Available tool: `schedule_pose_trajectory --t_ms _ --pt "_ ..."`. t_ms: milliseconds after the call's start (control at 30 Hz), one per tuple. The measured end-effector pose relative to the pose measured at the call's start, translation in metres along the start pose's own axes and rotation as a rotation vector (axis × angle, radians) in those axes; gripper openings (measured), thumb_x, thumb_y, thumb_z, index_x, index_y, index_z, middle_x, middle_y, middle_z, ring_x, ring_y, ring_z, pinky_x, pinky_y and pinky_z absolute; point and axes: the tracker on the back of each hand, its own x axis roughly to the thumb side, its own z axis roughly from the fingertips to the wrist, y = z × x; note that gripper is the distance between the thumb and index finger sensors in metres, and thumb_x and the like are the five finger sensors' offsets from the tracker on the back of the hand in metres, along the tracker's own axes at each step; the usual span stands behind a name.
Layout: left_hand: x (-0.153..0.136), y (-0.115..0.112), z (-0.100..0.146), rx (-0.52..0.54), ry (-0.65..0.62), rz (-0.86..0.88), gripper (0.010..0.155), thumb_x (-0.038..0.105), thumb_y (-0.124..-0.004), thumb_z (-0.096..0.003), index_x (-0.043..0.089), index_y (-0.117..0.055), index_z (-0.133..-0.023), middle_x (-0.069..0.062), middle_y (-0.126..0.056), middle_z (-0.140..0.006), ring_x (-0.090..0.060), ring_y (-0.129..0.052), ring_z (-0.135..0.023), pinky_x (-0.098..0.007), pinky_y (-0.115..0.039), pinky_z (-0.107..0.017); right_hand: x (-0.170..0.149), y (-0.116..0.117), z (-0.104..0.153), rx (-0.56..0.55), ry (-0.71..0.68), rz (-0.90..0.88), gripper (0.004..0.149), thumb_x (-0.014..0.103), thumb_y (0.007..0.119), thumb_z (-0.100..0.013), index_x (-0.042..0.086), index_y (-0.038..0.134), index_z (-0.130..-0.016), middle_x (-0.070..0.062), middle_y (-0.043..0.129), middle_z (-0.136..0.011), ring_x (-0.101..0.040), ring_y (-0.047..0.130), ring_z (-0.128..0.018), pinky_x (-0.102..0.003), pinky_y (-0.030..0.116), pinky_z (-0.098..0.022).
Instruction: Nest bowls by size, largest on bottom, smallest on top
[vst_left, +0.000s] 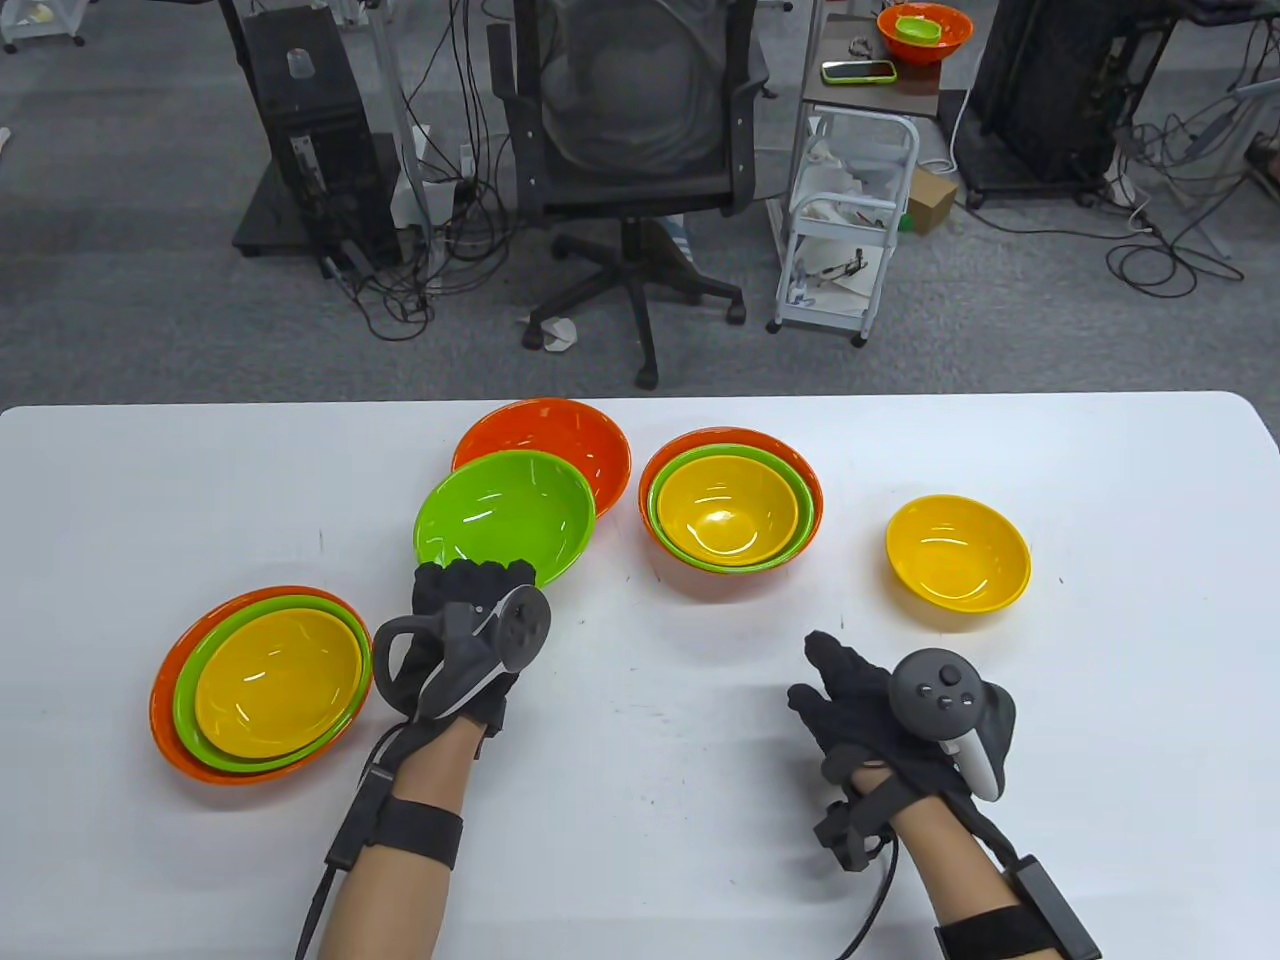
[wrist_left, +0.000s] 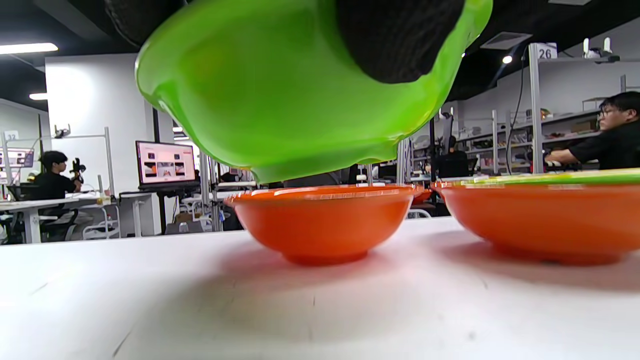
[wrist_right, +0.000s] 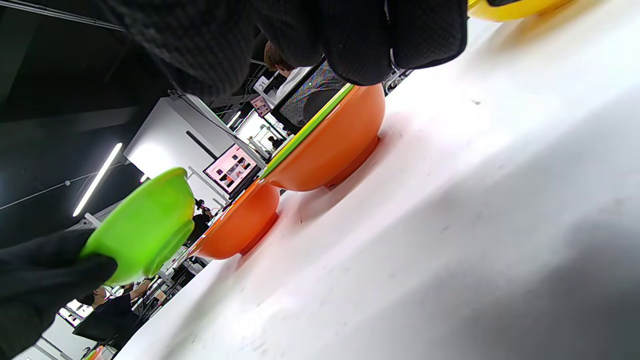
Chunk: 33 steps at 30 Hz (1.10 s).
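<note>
My left hand (vst_left: 470, 585) grips the near rim of a green bowl (vst_left: 505, 515) and holds it in the air, just in front of and above an empty orange bowl (vst_left: 575, 440). The left wrist view shows the green bowl (wrist_left: 280, 90) lifted over the orange bowl (wrist_left: 322, 222). A lone yellow bowl (vst_left: 958, 552) sits on the table at the right. My right hand (vst_left: 850, 690) hovers empty over the table, fingers loosely spread, below and left of the yellow bowl.
Two nested stacks of orange, green and yellow bowls stand on the white table (vst_left: 640, 800): one at the middle (vst_left: 730, 512), one at the near left (vst_left: 262, 685). Beyond the far edge are an office chair (vst_left: 635, 150) and a cart (vst_left: 850, 230).
</note>
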Motion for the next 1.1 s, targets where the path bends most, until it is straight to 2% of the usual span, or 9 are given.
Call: schedule_pose_trajectory --t_ms 167,300,467,733,967,1100 --pt "0.015 -0.001 -0.035 -0.007 0.040 -0.057 0.044 0.035 -0.077 -0.0511 0.034 -0.079 -0.095 0.001 -0.087 -0.095 -0.029 -0.080 -0.098 -0.059 -0.058 -0.080 -0.001 -0.001 0.000 -0.005 0.007 0.005 0.066 0.034 0.080 -0.049 0.001 0.058 -0.102 -0.027 0.064 -0.100 -0.059 0.058 -0.089 -0.075 0.042 -0.063" --pt "0.024 -0.016 -0.066 -0.068 0.082 -0.083 0.044 0.035 -0.077 -0.0509 0.035 -0.079 -0.095 0.003 -0.087 -0.097 -0.029 -0.078 -0.101 -0.058 -0.057 -0.081 -0.002 -0.003 0.000 -0.012 0.015 -0.003 0.066 0.034 0.080 -0.049 0.001 0.058 -0.102 -0.027 0.065 -0.100 -0.059 0.058 -0.089 -0.075 0.041 -0.063" --pt "0.026 -0.038 -0.091 -0.143 0.145 -0.099 0.045 0.036 -0.076 -0.0513 0.037 -0.079 -0.096 0.005 -0.084 -0.101 -0.028 -0.075 -0.105 -0.057 -0.057 -0.082 -0.006 -0.007 0.000 -0.018 0.026 -0.006 0.066 0.034 0.080 -0.049 0.001 0.058 -0.102 -0.028 0.064 -0.100 -0.059 0.058 -0.089 -0.075 0.041 -0.064" --pt "0.020 -0.059 -0.100 -0.211 0.192 -0.086 0.046 0.037 -0.074 -0.0520 0.038 -0.077 -0.098 0.005 -0.076 -0.110 -0.028 -0.067 -0.112 -0.058 -0.052 -0.084 -0.011 -0.010 0.000 -0.018 0.040 -0.028 0.066 0.035 0.079 -0.049 0.001 0.059 -0.102 -0.028 0.064 -0.100 -0.059 0.058 -0.089 -0.074 0.041 -0.064" --pt "0.021 -0.068 -0.095 -0.245 0.180 -0.038 0.049 0.040 -0.071 -0.0533 0.037 -0.072 -0.102 0.001 -0.077 -0.107 -0.032 -0.065 -0.110 -0.061 -0.051 -0.082 -0.010 -0.009 0.001 -0.013 0.041 -0.019 0.066 0.035 0.079 -0.049 0.001 0.059 -0.102 -0.027 0.065 -0.100 -0.059 0.058 -0.089 -0.074 0.042 -0.064" --pt "0.022 -0.072 -0.095 -0.312 0.166 -0.021 0.053 0.046 -0.067 -0.0531 0.035 -0.068 -0.105 -0.002 -0.077 -0.107 -0.034 -0.062 -0.111 -0.062 -0.048 -0.081 -0.010 -0.009 0.002 -0.014 0.041 -0.014 0.066 0.035 0.079 -0.049 0.001 0.059 -0.102 -0.027 0.065 -0.100 -0.059 0.058 -0.089 -0.074 0.041 -0.064"
